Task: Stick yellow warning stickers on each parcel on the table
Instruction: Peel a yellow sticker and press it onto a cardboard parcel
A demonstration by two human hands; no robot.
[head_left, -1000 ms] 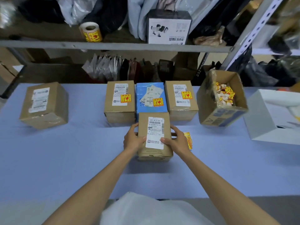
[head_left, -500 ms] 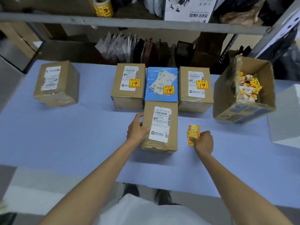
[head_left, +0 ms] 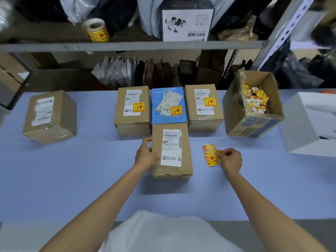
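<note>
A brown parcel (head_left: 171, 171) with a white label and no yellow sticker lies in the middle of the blue table (head_left: 91, 179). My left hand (head_left: 146, 155) holds its left side. My right hand (head_left: 230, 159) pinches a yellow sticker at a small strip of yellow stickers (head_left: 210, 155) lying right of the parcel. Behind stand three parcels that each carry a yellow sticker: a brown one (head_left: 132, 124), a blue one (head_left: 169, 99) and another brown one (head_left: 203, 122). A fifth brown parcel (head_left: 51, 115) without a yellow sticker sits at the far left.
An open carton (head_left: 252, 122) with sticker scraps stands at the back right. A white box (head_left: 309, 128) fills the right edge. A roll of yellow stickers (head_left: 96, 30) sits on the shelf above, behind the table.
My right hand left the near parcel's right side and went to the sticker strip, where it now pinches a sticker. My left hand stays on the parcel. The camera shifted.
</note>
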